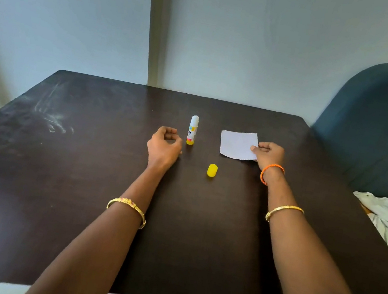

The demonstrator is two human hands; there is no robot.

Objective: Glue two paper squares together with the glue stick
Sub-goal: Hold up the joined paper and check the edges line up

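Forearms with gold bangles are stretched across the dark surface (53, 174). Nearest, the yellow cap (212, 170) is seen lying on its side between the wrists. Farther on, the left hand (164, 144) is rested loosely curled and empty, just beside the upright, uncapped glue stick (192, 130). The right edge of the white paper (238, 145), laid flat, is pinched by the right hand (268, 155).

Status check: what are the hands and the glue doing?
Left hand empty, beside upright glue stick. Right hand pinching paper. Yellow cap off, nothing blocking.
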